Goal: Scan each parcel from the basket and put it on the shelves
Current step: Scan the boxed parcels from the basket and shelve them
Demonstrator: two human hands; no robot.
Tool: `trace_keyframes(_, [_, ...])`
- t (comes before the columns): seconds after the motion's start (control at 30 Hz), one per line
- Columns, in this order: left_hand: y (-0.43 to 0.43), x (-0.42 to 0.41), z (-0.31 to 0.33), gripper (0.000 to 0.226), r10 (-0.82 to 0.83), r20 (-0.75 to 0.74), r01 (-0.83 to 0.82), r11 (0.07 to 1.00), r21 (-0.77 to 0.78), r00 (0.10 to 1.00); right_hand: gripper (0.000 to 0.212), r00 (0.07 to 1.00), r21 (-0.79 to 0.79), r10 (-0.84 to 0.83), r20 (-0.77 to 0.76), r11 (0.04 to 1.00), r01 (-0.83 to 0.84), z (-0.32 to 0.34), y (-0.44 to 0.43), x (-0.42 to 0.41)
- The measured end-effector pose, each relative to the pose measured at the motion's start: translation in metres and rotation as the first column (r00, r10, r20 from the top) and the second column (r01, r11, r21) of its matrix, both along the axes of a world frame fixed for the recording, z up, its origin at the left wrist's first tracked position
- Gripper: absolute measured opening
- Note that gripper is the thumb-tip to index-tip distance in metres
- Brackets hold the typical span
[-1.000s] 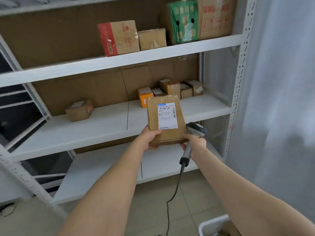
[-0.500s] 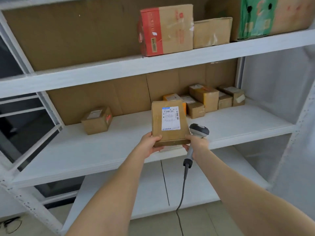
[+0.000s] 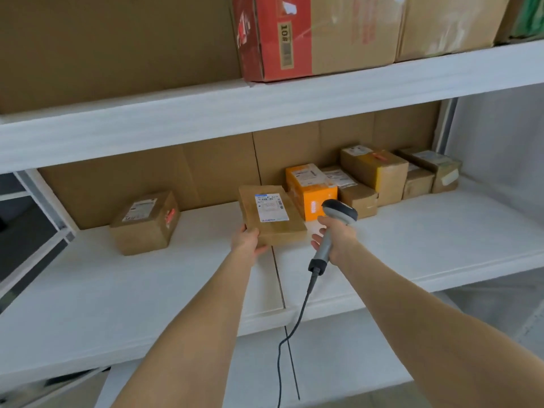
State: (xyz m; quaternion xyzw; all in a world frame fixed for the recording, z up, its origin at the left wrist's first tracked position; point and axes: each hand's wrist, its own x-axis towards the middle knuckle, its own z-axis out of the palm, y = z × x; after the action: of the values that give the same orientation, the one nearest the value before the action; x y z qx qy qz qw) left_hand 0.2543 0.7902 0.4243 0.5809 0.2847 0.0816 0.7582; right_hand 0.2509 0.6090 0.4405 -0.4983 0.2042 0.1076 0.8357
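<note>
- Red box (image 3: 276,39) on the upper shelf (image 3: 176,119): a tan strip on its side carries "10#", turned sideways, with a barcode below it.
- Flat brown parcel (image 3: 273,228): a white shipping label with a blue band along its top edge; the print is too small to read.
- Orange box (image 3: 312,192): a white label on top and white marks on the front, all unreadable.
- Brown box (image 3: 145,222) at left: a white label and a red mark, both unreadable.

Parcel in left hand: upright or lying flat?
Lying flat, label up: parcel shows its broad labelled face, left hand gripping its near corner. Resting on the middle shelf: cannot tell.
</note>
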Motion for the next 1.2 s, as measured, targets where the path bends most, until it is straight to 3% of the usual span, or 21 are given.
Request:
trace_keyframes(0.2, [0.000, 0.060, -0.010, 0.032, -0.011, -0.039, 0.012, 1.000, 0.021, 0.999, 0.039, 0.996, -0.013, 0.030, -0.086, 0.999, -0.031, -0.001, 0.003, 0.044])
trace_keyframes(0.4, [0.013, 0.106, -0.027, 0.030, 0.002, -0.071, 0.002, 0.999, 0.054, 0.997, 0.025, 0.991, -0.027, 0.024, -0.131, 0.999, -0.027, -0.009, 0.010, 0.068])
trace_keyframes(0.67, [0.021, 0.140, -0.044, 0.041, 0.001, -0.067, 0.004, 0.997, 0.078, 0.998, 0.028, 0.983, -0.027, -0.110, -0.146, 0.994, 0.107, -0.019, 0.015, 0.081])
trace_keyframes(0.77, [0.024, 0.147, -0.048, 0.047, -0.053, -0.114, 0.073, 0.981, 0.178, 0.992, 0.034, 0.977, -0.039, -0.150, -0.151, 0.989, 0.146, -0.021, 0.018, 0.082])
trace_keyframes(0.93, [0.026, 0.156, -0.049, 0.039, -0.122, -0.201, 0.174, 0.947, 0.270, 0.972, 0.018, 0.960, -0.044, -0.237, -0.150, 0.971, 0.233, -0.022, 0.019, 0.083])
trace_keyframes(1.2, [0.027, 0.153, -0.036, 0.043, -0.241, -0.346, 0.365, 0.858, 0.361, 0.907, 0.024, 0.957, -0.088, -0.266, -0.114, 0.962, 0.257, -0.013, 0.023, 0.074])
